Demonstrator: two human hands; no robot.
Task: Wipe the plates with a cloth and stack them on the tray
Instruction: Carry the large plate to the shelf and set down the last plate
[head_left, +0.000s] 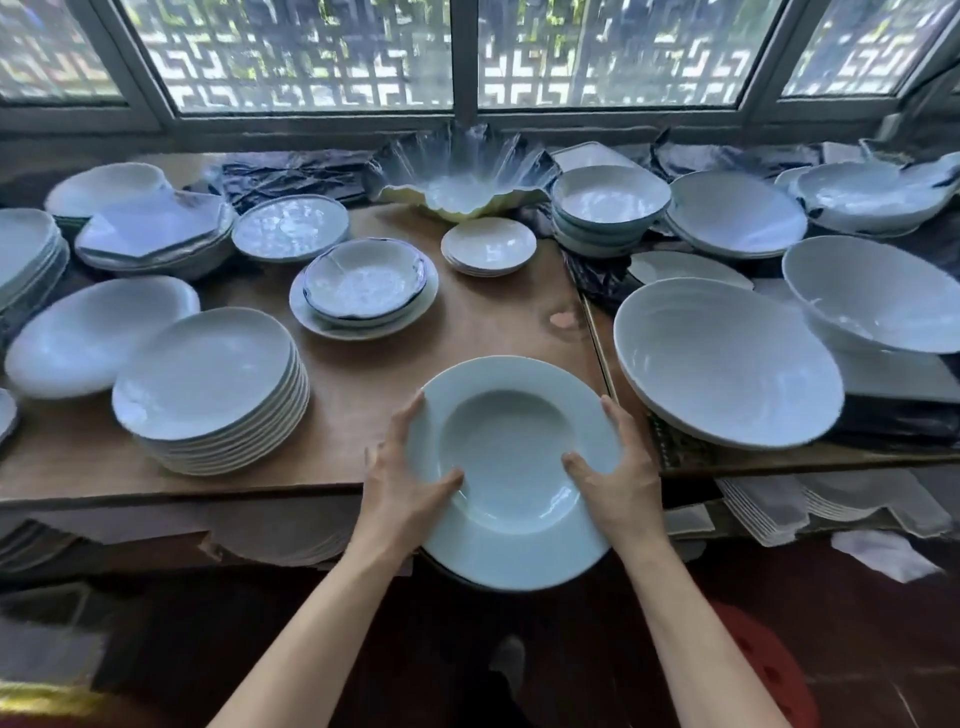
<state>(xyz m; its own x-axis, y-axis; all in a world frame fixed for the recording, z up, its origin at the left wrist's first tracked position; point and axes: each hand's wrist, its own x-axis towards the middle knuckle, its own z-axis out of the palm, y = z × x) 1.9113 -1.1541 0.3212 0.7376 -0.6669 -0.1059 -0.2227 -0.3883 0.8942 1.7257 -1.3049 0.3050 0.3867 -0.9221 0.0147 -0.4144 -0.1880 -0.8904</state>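
You grip a wide-rimmed white plate (511, 452) with both hands at the near edge of the wooden table (493, 322), its near part hanging out past that edge. Your left hand (400, 483) clasps the left rim, thumb lying on top and fingers curled round the outside. Your right hand (618, 478) clasps the right rim the same way. Whether the plate rests on the table or is lifted cannot be told. Toward the near left corner stands a tall stack of plates (208, 374). On the right side a large white bowl (727, 358) lies tilted, near your right hand.
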